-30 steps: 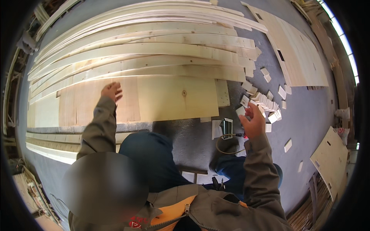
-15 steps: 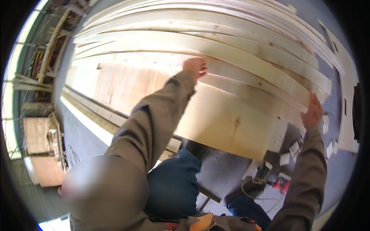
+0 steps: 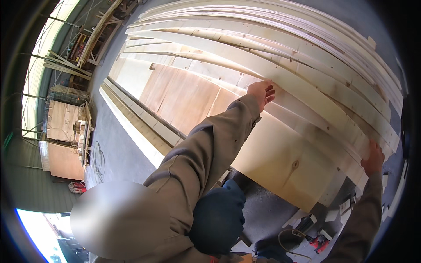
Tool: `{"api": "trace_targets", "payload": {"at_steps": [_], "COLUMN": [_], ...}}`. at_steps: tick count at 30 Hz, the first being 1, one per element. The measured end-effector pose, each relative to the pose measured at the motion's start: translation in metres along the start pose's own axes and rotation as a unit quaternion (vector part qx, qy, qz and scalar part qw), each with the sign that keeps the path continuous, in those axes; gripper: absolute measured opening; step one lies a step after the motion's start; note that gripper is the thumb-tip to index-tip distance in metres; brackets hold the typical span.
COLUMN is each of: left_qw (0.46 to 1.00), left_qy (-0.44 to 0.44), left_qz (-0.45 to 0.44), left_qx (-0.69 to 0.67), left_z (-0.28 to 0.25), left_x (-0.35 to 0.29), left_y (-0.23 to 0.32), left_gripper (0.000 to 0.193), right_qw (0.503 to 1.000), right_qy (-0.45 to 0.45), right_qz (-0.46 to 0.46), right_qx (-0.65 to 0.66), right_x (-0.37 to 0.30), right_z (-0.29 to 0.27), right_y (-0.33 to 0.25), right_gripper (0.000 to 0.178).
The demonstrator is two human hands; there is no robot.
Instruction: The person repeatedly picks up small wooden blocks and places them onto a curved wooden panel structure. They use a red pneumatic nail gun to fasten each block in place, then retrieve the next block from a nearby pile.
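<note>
Long pale wooden boards lie fanned and overlapping across a broad sheet of wood. At the right, my right hand (image 3: 373, 157) is closed around the end of one long board (image 3: 307, 90), its fingertips at the top edge. My left hand (image 3: 262, 93) is at that board's near edge, around its middle, with the fingers apart and the thumb by the edge. Just below my left hand lies another board (image 3: 302, 117), nearer to me. The plywood sheet (image 3: 272, 153) beneath has a dark knot near its front edge.
More strips (image 3: 263, 13) are stacked along the far side. Narrow timbers (image 3: 136, 125) run off to the left. On the floor at lower right are white offcuts (image 3: 344, 206) and a red tool (image 3: 319, 243) with a cord. Panels (image 3: 66, 160) lean at the far left.
The view has turned, so the boards and both hands appear further right and lower. My left hand has slid a little rightward along the board's edge. My right hand stays at the board's end.
</note>
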State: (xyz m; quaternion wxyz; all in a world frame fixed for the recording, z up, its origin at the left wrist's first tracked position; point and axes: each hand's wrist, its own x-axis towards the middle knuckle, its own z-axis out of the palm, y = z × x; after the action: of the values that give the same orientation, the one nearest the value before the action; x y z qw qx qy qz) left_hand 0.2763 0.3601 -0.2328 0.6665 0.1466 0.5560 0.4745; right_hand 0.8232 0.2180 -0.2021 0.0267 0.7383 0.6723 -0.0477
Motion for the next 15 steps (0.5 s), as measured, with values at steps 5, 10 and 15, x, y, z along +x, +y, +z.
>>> {"api": "trace_targets", "payload": {"at_steps": [5, 10, 15], "left_qw": [0.991, 0.983, 0.985], "left_qy": [-0.046, 0.064, 0.125], "left_qz": [0.022, 0.068, 0.093], "left_qx": [-0.121, -0.158, -0.072], "left_z": [-0.005, -0.011, -0.018], "left_x": [-0.003, -0.04, -0.098], "left_y": [0.017, 0.037, 0.048], "left_gripper": [0.034, 0.028, 0.026], "right_qw": [0.996, 0.987, 0.958], "right_qy": [0.029, 0.023, -0.106], "right_qz": [-0.079, -0.114, -0.132], "right_qx": [0.023, 0.114, 0.231], "right_x": [-0.036, -0.097, -0.133], "right_z": [-0.034, -0.074, -0.076], "right_y": [0.012, -0.02, -0.028], "right_gripper": [0.085, 0.076, 0.083]}}
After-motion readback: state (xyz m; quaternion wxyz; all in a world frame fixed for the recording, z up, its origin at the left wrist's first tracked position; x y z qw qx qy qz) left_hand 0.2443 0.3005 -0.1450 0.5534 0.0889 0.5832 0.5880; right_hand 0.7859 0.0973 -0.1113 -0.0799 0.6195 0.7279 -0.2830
